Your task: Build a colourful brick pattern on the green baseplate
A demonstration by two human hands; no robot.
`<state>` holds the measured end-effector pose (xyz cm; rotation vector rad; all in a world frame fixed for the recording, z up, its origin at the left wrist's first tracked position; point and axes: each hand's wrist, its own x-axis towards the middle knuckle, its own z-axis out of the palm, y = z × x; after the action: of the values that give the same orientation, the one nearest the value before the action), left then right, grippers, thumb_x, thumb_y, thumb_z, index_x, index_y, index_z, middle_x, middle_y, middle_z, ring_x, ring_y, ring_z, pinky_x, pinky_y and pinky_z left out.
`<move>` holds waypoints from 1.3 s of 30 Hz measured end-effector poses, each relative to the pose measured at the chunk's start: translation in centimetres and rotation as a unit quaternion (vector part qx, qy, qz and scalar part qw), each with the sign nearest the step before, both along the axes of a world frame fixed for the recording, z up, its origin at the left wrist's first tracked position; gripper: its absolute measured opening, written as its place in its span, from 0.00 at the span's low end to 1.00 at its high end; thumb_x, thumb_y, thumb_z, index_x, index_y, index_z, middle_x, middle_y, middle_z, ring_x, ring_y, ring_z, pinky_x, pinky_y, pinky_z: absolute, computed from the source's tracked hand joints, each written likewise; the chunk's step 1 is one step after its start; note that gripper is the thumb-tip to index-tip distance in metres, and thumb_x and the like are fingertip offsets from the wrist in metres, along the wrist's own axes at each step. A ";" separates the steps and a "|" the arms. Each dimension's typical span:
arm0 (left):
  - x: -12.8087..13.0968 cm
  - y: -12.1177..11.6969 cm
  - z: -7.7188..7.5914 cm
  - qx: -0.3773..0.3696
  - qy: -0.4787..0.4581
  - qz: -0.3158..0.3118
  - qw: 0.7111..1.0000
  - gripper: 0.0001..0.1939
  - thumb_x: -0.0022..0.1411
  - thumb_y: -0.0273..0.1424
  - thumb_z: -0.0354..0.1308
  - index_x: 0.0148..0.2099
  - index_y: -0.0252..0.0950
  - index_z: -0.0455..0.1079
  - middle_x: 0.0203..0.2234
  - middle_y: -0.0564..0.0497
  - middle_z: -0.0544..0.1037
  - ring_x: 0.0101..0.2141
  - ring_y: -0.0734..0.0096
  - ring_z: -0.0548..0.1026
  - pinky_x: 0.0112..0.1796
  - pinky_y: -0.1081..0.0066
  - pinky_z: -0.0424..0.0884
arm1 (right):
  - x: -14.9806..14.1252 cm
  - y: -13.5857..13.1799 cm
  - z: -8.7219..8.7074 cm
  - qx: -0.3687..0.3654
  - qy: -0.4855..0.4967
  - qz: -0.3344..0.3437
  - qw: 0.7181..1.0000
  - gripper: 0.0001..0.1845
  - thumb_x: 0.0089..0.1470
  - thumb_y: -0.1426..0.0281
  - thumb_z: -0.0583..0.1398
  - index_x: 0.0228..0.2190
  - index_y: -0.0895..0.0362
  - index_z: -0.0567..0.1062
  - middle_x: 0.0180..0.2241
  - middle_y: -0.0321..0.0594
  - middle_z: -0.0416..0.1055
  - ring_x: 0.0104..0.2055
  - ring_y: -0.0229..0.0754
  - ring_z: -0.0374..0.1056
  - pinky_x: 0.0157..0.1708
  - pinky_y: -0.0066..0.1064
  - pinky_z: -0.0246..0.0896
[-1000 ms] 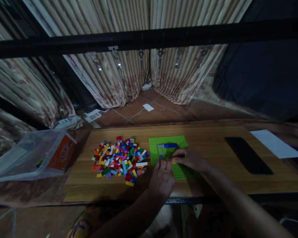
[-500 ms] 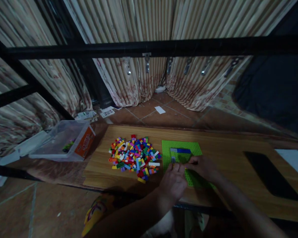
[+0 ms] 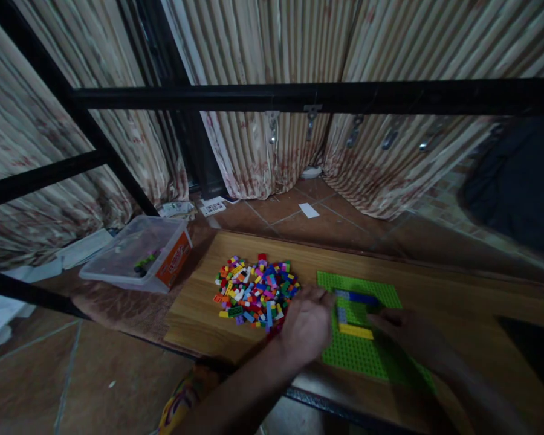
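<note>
A green baseplate (image 3: 367,353) lies on the wooden board (image 3: 199,314), carrying a blue brick (image 3: 360,297), a grey brick (image 3: 341,314) and a yellow brick (image 3: 356,331). To its left sits a pile of coloured bricks (image 3: 254,290). My left hand (image 3: 306,323) hovers between the pile and the plate's left edge, fingers loosely curled over the pile's right side; what they hold, if anything, is hidden. My right hand (image 3: 405,332) rests on the plate just right of the yellow brick, fingers curled and dim.
A clear plastic box (image 3: 138,257) with an orange label stands left of the board on a patterned cloth. A black metal frame bar (image 3: 299,96) crosses above. A dark flat object (image 3: 535,350) lies at the board's right end. Curtains hang behind.
The view has swung left. My left hand has moved off the baseplate toward the brick pile. The yellow brick now shows uncovered on the plate, and my right hand has drawn back to the right.
</note>
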<state>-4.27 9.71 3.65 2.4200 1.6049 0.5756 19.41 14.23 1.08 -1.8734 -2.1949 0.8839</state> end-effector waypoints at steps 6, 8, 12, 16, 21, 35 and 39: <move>-9.3 2.7 2.8 -0.096 -0.050 0.154 0.982 0.13 0.59 0.24 0.49 0.40 0.35 0.74 0.36 0.48 0.78 0.39 0.66 0.74 0.43 0.70 0.68 | 0.0 0.1 0.7 0.029 0.032 -0.024 0.999 0.28 0.51 0.46 0.52 0.28 0.54 0.80 0.23 0.39 0.77 0.27 0.48 0.72 0.26 0.34 0.61; -12.7 2.1 4.1 -0.192 -0.042 0.085 0.977 0.08 0.57 0.27 0.54 0.36 0.34 0.74 0.32 0.50 0.78 0.35 0.68 0.75 0.37 0.73 0.68 | 0.2 0.1 0.6 0.030 0.043 -0.037 0.998 0.27 0.50 0.46 0.53 0.30 0.54 0.80 0.27 0.40 0.78 0.31 0.50 0.74 0.30 0.36 0.64; -16.3 -0.7 5.7 -0.274 0.032 0.128 0.953 0.10 0.49 0.30 0.62 0.37 0.35 0.73 0.30 0.52 0.77 0.32 0.68 0.74 0.30 0.74 0.64 | 0.6 0.1 0.1 0.036 0.047 -0.044 0.997 0.26 0.49 0.47 0.55 0.31 0.53 0.81 0.29 0.42 0.79 0.33 0.53 0.74 0.33 0.40 0.65; -16.1 -2.7 4.7 -0.256 0.098 0.165 0.948 0.13 0.48 0.35 0.64 0.37 0.37 0.71 0.33 0.49 0.77 0.35 0.63 0.74 0.33 0.71 0.63 | 0.7 -0.1 0.0 0.041 0.056 -0.038 0.997 0.25 0.50 0.48 0.55 0.31 0.52 0.81 0.31 0.40 0.80 0.34 0.52 0.74 0.34 0.39 0.65; -15.8 -3.1 2.8 -0.222 0.091 0.171 0.956 0.08 0.52 0.34 0.61 0.35 0.36 0.70 0.32 0.48 0.76 0.35 0.62 0.73 0.36 0.70 0.62 | 0.2 -0.2 0.6 0.057 0.057 -0.035 0.996 0.24 0.52 0.49 0.54 0.31 0.53 0.80 0.29 0.40 0.79 0.31 0.49 0.73 0.31 0.36 0.64; -9.8 -1.4 4.1 -0.277 -0.313 0.052 0.907 0.10 0.56 0.38 0.58 0.36 0.36 0.72 0.27 0.54 0.73 0.28 0.74 0.69 0.29 0.76 0.64 | 0.2 -0.4 2.5 0.113 0.276 -0.150 0.943 0.23 0.48 0.50 0.60 0.28 0.58 0.78 0.24 0.37 0.73 0.25 0.38 0.65 0.26 0.29 0.59; -2.8 -1.1 2.0 -0.317 -0.489 0.062 0.810 0.12 0.52 0.37 0.62 0.34 0.33 0.70 0.24 0.55 0.72 0.26 0.75 0.70 0.29 0.75 0.66 | -2.1 -2.6 3.0 0.032 0.383 -0.076 0.920 0.20 0.45 0.53 0.64 0.35 0.56 0.77 0.29 0.37 0.74 0.30 0.38 0.68 0.31 0.30 0.64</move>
<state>-7.07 8.62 5.61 1.1729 1.1794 0.9107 17.28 11.60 4.11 -1.3066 -1.5503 1.2234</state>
